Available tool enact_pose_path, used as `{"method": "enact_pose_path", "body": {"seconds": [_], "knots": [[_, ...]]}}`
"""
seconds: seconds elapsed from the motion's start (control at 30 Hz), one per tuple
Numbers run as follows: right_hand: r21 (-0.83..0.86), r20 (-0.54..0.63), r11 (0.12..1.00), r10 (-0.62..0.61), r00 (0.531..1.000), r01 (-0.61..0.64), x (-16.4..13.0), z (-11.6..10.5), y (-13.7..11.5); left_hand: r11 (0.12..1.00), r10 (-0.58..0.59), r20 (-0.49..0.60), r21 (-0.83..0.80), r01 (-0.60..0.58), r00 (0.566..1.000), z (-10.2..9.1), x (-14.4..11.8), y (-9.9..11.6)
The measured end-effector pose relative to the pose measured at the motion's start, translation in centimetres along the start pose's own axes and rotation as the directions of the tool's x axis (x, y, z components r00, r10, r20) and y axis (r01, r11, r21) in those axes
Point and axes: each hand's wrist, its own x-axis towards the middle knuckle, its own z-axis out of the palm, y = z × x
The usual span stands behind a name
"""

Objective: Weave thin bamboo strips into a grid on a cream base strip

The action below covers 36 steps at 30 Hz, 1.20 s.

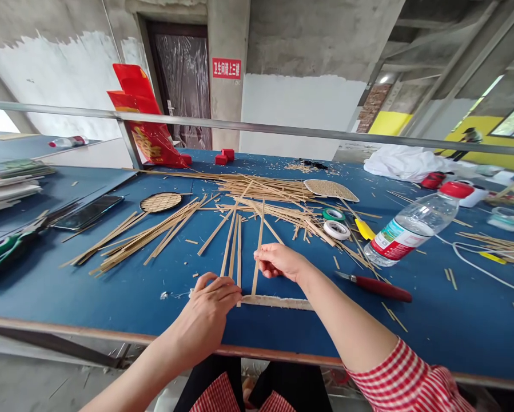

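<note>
Near the table's front edge, a pale cloth-like strip (pixel 278 302) lies crosswise with several narrow bamboo strips (pixel 232 243) standing away from it. My left hand (pixel 209 303) presses down on the near ends of these strips, its fingers bent and close together, hiding the pale strip's left end. A single bamboo strip (pixel 255 277) is pinched between the thumb and fingers of my right hand (pixel 281 260). Its near end touches the pale strip; its far end points to the pile. To the right lies a knife (pixel 379 287) with a red handle.
Loose bamboo strips (pixel 265 189) are piled behind my hands. Two woven pieces, one round (pixel 160 201) and one fan-shaped (pixel 331 189), lie nearby. Tape rolls (pixel 336 230) and a water bottle (pixel 415 226) stand right; a phone (pixel 89 212) and green-handled pliers (pixel 12 249) lie left.
</note>
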Motion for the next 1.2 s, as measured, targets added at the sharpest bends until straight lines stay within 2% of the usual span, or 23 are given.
{"method": "enact_pose_path", "body": {"seconds": [0.17, 0.4, 0.53, 0.77, 1.0, 1.2], "knots": [[-0.09, -0.005, 0.996, -0.004, 1.0, 0.003, 0.3, 0.3, 0.3, 0.998, -0.051, -0.031, 0.023, 0.051, 0.998, 0.4, 0.0, -0.1], [-0.117, -0.013, 0.993, -0.022, 1.0, 0.021, 0.2, 0.4, 0.3, 0.998, -0.012, 0.01, 0.055, 0.012, 1.0, 1.3, 0.3, -0.2], [-0.135, -0.023, 0.99, -0.029, 0.999, 0.025, 0.1, 0.5, 0.2, 0.999, 0.01, -0.011, 0.05, -0.009, 1.0, 1.1, 0.0, -0.1], [-0.239, -0.059, 0.971, -0.018, 0.998, 0.003, -0.2, 1.1, -0.1, 0.999, -0.004, 0.014, 0.052, 0.003, 1.0, 0.9, -0.5, -0.1], [-0.35, -0.053, 0.935, -0.082, 0.995, 0.058, 0.3, 1.3, 0.6, 0.998, -0.006, 0.024, 0.058, 0.005, 1.0, 0.8, -0.4, 0.2], [-0.375, -0.046, 0.922, -0.126, 0.991, 0.1, 1.0, 1.4, 1.2, 0.999, 0.009, 0.017, 0.034, -0.01, 1.0, 0.9, -0.3, 0.7]]}}
